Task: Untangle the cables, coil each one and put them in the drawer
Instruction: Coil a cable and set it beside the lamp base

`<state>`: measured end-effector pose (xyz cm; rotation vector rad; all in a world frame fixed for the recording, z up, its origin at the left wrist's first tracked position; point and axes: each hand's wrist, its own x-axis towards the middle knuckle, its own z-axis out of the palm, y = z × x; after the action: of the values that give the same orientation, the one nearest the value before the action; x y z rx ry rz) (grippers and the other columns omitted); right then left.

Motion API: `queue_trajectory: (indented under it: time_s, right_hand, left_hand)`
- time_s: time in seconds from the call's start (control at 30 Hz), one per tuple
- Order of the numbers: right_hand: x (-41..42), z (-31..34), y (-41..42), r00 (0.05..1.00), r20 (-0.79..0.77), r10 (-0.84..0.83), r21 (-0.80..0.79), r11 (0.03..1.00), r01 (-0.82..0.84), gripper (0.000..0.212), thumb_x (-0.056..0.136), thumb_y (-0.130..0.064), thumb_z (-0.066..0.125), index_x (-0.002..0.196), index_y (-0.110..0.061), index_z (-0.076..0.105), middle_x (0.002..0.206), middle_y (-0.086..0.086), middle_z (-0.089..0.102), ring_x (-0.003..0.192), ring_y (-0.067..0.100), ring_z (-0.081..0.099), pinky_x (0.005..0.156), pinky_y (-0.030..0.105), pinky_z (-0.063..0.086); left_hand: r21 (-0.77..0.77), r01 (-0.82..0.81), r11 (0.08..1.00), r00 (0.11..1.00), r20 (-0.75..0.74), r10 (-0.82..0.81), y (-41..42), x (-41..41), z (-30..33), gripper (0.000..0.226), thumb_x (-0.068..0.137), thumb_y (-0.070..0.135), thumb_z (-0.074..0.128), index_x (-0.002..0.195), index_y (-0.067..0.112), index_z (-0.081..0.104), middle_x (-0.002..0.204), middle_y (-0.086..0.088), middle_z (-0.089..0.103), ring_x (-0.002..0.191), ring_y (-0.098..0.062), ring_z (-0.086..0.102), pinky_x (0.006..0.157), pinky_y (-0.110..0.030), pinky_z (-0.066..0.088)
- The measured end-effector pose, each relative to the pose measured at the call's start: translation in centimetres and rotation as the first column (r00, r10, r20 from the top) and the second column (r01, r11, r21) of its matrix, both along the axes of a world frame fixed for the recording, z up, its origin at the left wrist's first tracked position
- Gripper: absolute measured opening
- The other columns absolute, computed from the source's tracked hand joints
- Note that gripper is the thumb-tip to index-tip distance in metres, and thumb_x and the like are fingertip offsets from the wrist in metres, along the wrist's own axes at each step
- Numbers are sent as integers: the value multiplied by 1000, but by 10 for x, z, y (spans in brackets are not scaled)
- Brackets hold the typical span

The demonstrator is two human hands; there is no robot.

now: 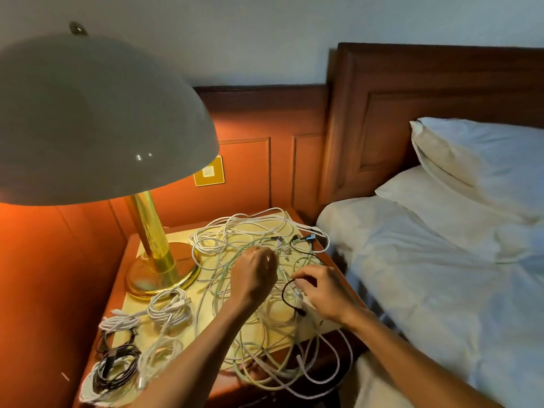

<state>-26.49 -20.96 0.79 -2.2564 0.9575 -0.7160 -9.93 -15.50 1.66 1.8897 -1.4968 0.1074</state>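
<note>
White cable tangle (250, 260) partly hidden beneath both hands.

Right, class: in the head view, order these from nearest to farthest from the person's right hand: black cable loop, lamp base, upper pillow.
From the right hand:
1. black cable loop, at its fingertips.
2. lamp base, left, across the tangle.
3. upper pillow, far right, on the bed.

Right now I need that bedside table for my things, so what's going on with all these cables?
A person is sorting a big tangle of cables on the bedside table beside the lamp. The left hand pinches white strands in the middle of the pile, and the right hand holds a black cable near the bed. Several coiled cables already lie at the table's front left. Some loops hang over the front edge. No drawer is in view.
</note>
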Motion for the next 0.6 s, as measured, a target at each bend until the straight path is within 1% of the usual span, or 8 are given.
queue_trajectory:
  time_s: [0.07, 0.13, 0.23, 0.33, 0.4, 0.47, 0.53, 0.6]
  right_hand:
    - [-6, 5, -4, 985, 157, -78, -7, 997, 80, 15, 93, -13, 67, 104, -16, 76, 88, -15, 70, 76, -6, 64, 72, 16, 52]
    - [-10, 12, -8, 965, 239, -105, -55, 991, 121, 13, 93, -12, 67, 102, -16, 76, 82, -16, 69, 67, -7, 63, 63, 13, 49]
    - [-16, 29, -12, 943, 307, -126, -98, 982, 163, 9, 93, -15, 68, 100, -14, 74, 82, -12, 70, 68, -5, 65, 60, 18, 54]
    - [-26, 46, -17, 979, 202, -11, -247, 967, 61, 14, 93, -26, 68, 99, -14, 73, 81, -9, 71, 71, 3, 66, 61, 27, 55]
    - [-31, 52, -18, 993, 77, 86, -322, 945, -57, 30, 95, -41, 60, 103, -14, 72, 87, -1, 75, 74, 11, 69, 62, 34, 57]
    - [-33, 53, -18, 991, 6, 131, -374, 920, -119, 42, 96, -49, 49, 110, -15, 71, 93, 3, 76, 79, 16, 70, 65, 34, 59]
    - [-32, 50, -14, 987, -27, 160, -465, 872, -154, 40, 98, -44, 48, 114, -15, 72, 95, 3, 76, 77, 16, 70, 65, 32, 59]
    - [-29, 44, -5, 980, -50, 194, -507, 840, -193, 31, 97, -31, 55, 116, -14, 72, 98, 4, 76, 81, 15, 71, 68, 28, 59]
  left_hand:
    - [-62, 114, 992, 960, -250, -125, 0, -11, 4, 25, 99, 23, 57, 79, 13, 68, 70, 0, 64, 60, -16, 58, 56, -28, 44]
    - [41, 274, 961, 821, -531, -211, 2, -22, 12, 29, 100, 29, 54, 93, 8, 73, 83, -8, 72, 73, -24, 67, 68, -35, 53]
    - [59, 423, 904, 588, -777, -225, 9, -27, 18, 28, 102, 27, 52, 100, 9, 73, 79, -2, 70, 75, -15, 66, 73, -28, 50]
    - [-165, 476, 864, 98, -966, -239, 18, -22, 25, 24, 99, 23, 54, 95, 3, 66, 65, -1, 48, 63, -17, 52, 68, -30, 44]
    - [-383, 470, 795, -289, -918, -272, 28, -20, 30, 24, 88, 23, 70, 99, 3, 63, 61, 2, 42, 54, -12, 44, 64, -29, 43]
    - [-540, 451, 711, -530, -803, -273, 37, -22, 30, 34, 79, 13, 78, 109, 2, 66, 60, 2, 47, 47, -9, 44, 65, -28, 48]
    - [-639, 441, 630, -660, -707, -255, 52, -29, 29, 38, 81, -2, 68, 118, -1, 64, 64, -1, 54, 45, -9, 48, 65, -29, 51]
    - [-676, 412, 611, -702, -663, -260, 67, -39, 31, 39, 78, -8, 66, 117, -2, 64, 68, -3, 56, 47, -9, 51, 65, -30, 53]
